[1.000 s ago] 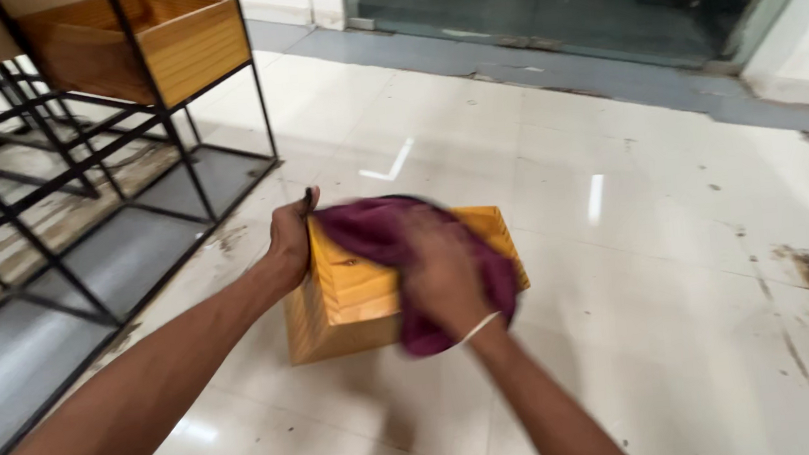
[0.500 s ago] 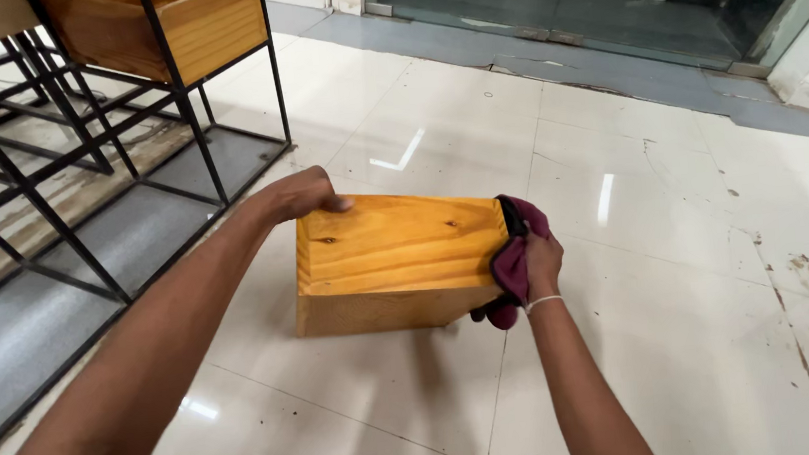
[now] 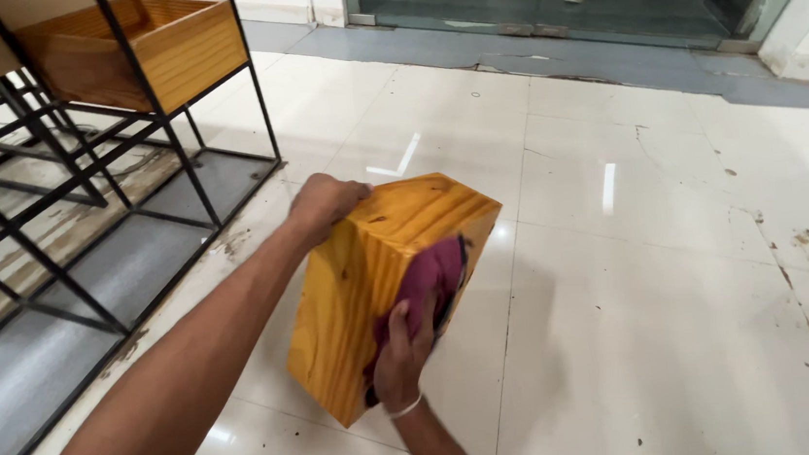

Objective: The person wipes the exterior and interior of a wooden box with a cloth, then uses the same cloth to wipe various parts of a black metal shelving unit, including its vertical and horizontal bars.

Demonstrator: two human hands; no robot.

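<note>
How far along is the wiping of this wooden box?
Not possible to say which faces are finished; the yellow wooden box shows no clear wiped or unwiped marks. In hand: the left hand grips the tilted box's top corner while the right hand presses a maroon cloth against its side face. The remaining faces cannot be judged.

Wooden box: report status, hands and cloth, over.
Left hand grips wooden box top corner, box tilted. Right hand presses maroon cloth on its side. Metal rack left, apart.
</note>
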